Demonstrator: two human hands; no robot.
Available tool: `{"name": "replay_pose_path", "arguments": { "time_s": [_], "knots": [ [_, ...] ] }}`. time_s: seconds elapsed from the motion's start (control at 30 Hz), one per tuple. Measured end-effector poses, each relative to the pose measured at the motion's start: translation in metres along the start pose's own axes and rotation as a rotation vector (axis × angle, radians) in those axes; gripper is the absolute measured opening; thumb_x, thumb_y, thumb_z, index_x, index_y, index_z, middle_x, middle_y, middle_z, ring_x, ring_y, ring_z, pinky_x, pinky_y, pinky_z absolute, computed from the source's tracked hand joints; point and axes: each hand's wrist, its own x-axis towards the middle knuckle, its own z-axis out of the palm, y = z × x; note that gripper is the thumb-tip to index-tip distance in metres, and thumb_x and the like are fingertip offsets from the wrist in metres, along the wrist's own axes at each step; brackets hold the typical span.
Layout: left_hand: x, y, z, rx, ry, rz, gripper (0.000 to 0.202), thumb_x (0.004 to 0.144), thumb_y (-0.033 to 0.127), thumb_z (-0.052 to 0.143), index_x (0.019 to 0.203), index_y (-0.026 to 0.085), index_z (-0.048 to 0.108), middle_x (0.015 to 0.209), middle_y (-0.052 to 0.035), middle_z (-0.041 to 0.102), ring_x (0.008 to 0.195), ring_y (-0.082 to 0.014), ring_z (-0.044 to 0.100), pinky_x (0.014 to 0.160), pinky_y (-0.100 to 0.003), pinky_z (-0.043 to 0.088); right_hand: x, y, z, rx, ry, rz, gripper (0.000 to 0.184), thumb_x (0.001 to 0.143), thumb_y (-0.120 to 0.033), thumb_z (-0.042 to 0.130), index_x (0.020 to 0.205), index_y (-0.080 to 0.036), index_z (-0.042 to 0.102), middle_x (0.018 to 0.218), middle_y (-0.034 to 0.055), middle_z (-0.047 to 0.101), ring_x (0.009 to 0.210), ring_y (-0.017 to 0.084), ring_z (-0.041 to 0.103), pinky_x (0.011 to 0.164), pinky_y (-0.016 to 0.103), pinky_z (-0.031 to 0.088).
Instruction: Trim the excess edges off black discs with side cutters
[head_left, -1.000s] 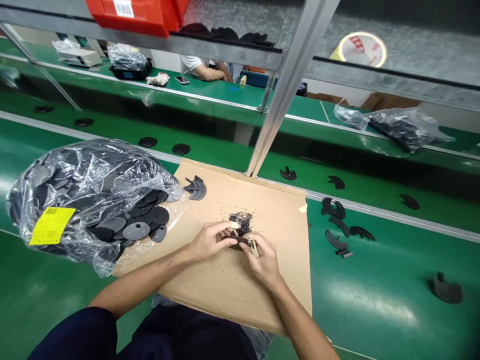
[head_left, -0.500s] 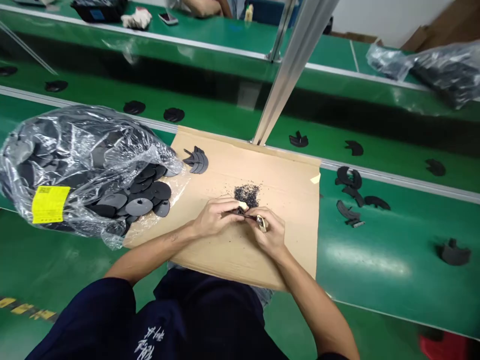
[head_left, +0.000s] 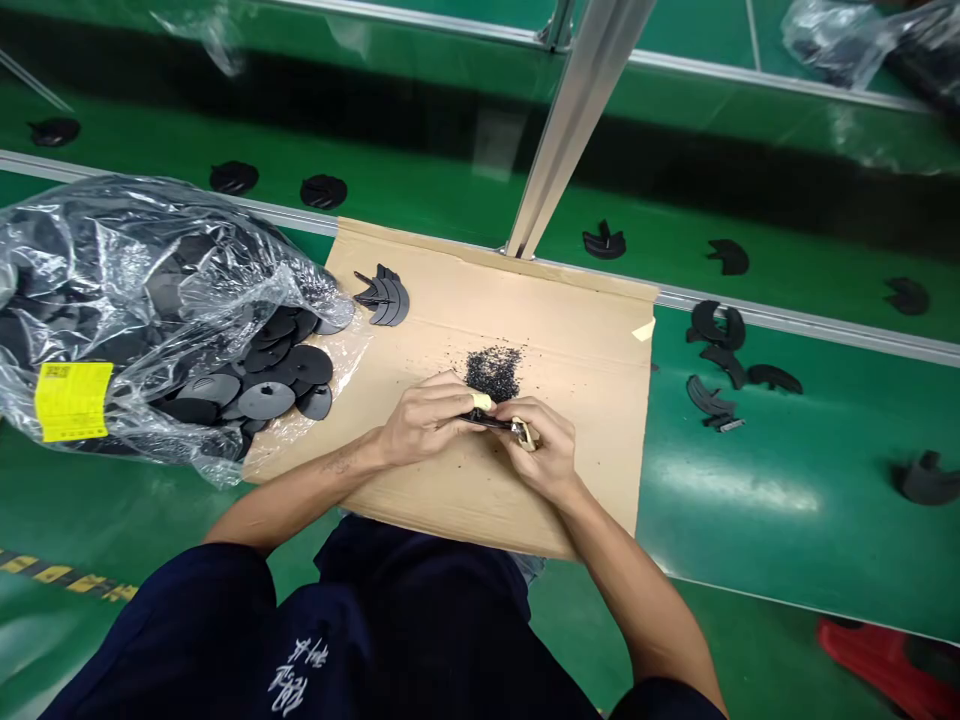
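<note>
Both hands meet over a brown cardboard sheet. My left hand is closed on a thin black plastic piece, a taped fingertip pressing its edge. My right hand is closed round a small tan-handled tool whose tip touches the piece. A small heap of black shavings lies just beyond the hands. To the left, a clear plastic bag with a yellow label spills several black discs onto the cardboard.
A small stack of black curved pieces lies at the cardboard's far left. Loose black pieces sit on the green table at the right and on the green belt beyond. A slanted metal post rises behind the cardboard.
The view has tilted downward, so the shelf and the far bench have left the frame. Both hands stay together on the black piece, and my fingers have shifted only slightly.
</note>
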Motion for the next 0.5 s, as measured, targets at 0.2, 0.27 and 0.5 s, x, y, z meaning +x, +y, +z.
{"name": "replay_pose_path", "arguments": {
  "time_s": [0.2, 0.27, 0.5],
  "knots": [
    [-0.0004, 0.0, 0.0002, -0.036, -0.034, -0.036, 0.028, 0.097, 0.037, 0.065, 0.113, 0.015, 0.07, 0.095, -0.0097, 0.077, 0.088, -0.0181, 0.069, 0.08, -0.033, 0.056, 0.0009, -0.0044, 0.0015, 0.066, 0.013, 0.127, 0.003, 0.092, -0.025, 0.069, 0.092, -0.022, 0.068, 0.089, 0.0062, 0.076, 0.081, 0.019, 0.073, 0.075, 0.033, 0.061],
    [-0.0018, 0.0001, 0.0011, -0.08, -0.068, -0.082, 0.032, 0.101, 0.039, 0.058, 0.119, 0.015, 0.068, 0.103, -0.0127, 0.075, 0.096, -0.0195, 0.069, 0.084, -0.034, 0.057, 0.002, -0.005, 0.0003, 0.088, 0.033, 0.161, 0.005, 0.092, -0.027, 0.069, 0.092, -0.022, 0.067, 0.089, 0.006, 0.075, 0.082, 0.019, 0.073, 0.077, 0.034, 0.061],
    [-0.0049, -0.0007, 0.0008, -0.121, 0.014, -0.213, 0.025, 0.094, 0.034, 0.07, 0.111, 0.016, 0.072, 0.097, -0.0095, 0.076, 0.089, -0.0174, 0.071, 0.081, -0.031, 0.059, 0.0068, -0.005, -0.0076, 0.032, 0.01, 0.121, 0.011, 0.091, -0.029, 0.07, 0.099, -0.023, 0.07, 0.101, 0.0101, 0.074, 0.093, 0.024, 0.071, 0.082, 0.041, 0.06]
  ]
}}
